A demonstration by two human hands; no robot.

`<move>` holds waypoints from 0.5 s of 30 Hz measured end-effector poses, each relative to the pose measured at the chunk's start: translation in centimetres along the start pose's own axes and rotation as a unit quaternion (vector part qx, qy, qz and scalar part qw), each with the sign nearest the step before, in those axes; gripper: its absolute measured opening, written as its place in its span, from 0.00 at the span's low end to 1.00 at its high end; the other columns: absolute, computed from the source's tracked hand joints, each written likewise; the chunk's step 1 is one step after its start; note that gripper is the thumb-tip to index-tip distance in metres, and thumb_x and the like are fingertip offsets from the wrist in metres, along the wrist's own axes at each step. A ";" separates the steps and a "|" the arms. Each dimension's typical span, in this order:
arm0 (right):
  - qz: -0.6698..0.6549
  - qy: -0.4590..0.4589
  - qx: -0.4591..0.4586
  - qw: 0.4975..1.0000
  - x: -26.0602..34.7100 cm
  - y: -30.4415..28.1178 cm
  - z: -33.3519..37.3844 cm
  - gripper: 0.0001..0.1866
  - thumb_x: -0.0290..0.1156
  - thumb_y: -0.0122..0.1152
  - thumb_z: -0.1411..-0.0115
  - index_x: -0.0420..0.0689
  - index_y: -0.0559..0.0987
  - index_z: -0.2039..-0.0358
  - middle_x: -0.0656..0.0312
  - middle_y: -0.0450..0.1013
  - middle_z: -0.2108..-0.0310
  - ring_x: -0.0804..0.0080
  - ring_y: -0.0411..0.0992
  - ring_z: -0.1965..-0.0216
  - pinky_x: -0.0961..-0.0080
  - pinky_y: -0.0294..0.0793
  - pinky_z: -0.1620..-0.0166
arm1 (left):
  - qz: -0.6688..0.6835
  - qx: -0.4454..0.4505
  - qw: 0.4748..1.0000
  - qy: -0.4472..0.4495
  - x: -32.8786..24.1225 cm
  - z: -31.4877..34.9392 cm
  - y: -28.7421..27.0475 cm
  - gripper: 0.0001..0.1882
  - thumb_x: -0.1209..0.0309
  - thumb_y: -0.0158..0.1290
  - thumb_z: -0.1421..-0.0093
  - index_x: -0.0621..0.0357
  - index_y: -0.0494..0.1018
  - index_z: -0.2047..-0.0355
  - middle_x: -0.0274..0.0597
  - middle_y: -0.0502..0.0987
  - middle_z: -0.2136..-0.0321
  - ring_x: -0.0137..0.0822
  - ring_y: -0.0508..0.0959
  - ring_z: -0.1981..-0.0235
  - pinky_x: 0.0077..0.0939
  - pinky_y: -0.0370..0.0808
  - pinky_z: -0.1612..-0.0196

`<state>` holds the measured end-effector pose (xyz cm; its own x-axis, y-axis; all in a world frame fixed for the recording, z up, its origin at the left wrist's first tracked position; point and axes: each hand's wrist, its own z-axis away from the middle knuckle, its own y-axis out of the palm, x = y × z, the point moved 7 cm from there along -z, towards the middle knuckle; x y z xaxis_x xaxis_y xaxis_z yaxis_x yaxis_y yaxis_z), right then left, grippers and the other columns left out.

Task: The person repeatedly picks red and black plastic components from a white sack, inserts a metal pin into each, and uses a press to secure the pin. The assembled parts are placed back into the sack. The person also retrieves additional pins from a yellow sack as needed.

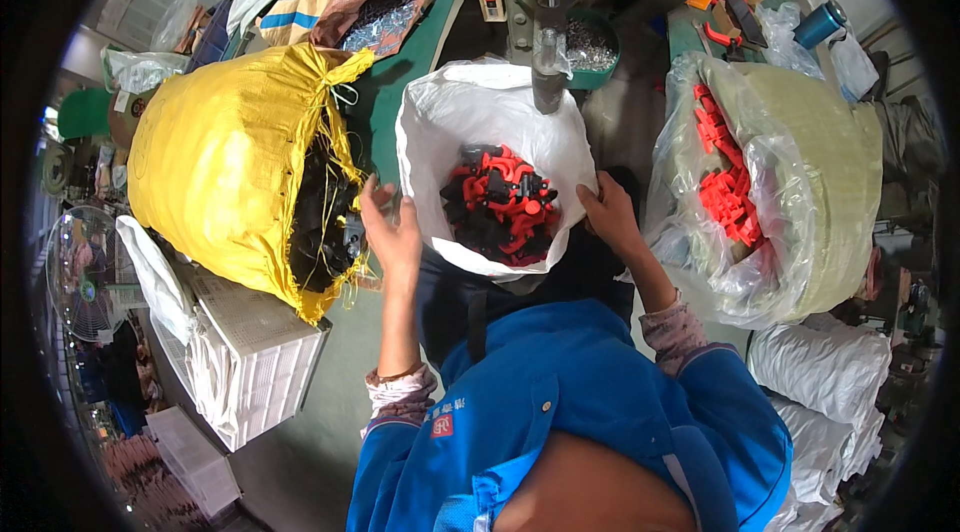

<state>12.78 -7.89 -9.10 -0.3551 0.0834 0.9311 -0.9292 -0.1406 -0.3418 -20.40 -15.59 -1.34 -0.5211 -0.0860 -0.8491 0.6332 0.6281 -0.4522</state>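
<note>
A white woven bag [545, 122] stands open in front of me, its rim rolled wide. Inside lies a heap of red and black plastic parts [505, 197]. My right hand [612, 212] pinches the bag's rim on its right side. My left hand [393, 232] is open, thumb and fingers apart, between the bag's left side and a yellow woven sack [225, 162]. That sack lies on its side, its frayed mouth turned toward me, with black plastic parts [322, 212] showing in it. To the right, a pale sack with a clear liner [820, 192] holds red plastic parts [728, 197].
A machine's metal column [548, 52] stands just beyond the white bag. Behind it sits a green bowl of small metal pieces [592, 47]. A brown bag of metal pieces [380, 17] rests on the green table [385, 97]. A white crate [270, 357] supports the yellow sack.
</note>
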 end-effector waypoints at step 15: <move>0.136 -0.024 -0.089 0.986 1.7 -5.7 -0.7 0.21 0.44 0.50 0.37 0.40 0.70 0.54 0.48 0.74 0.79 0.45 0.73 0.74 0.56 0.69 0.71 | 0.201 0.047 0.970 0.131 -13.1 -6.0 7.5 0.27 0.78 0.52 0.49 0.64 0.62 0.47 0.49 0.73 0.53 0.36 0.69 0.49 0.30 0.59 0.43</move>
<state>17.37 -6.28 -5.67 -0.5929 0.0194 0.8051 -0.8047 0.0251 -0.5932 -12.19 -5.11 8.01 -0.3401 0.3583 -0.8695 0.8582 0.4962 -0.1313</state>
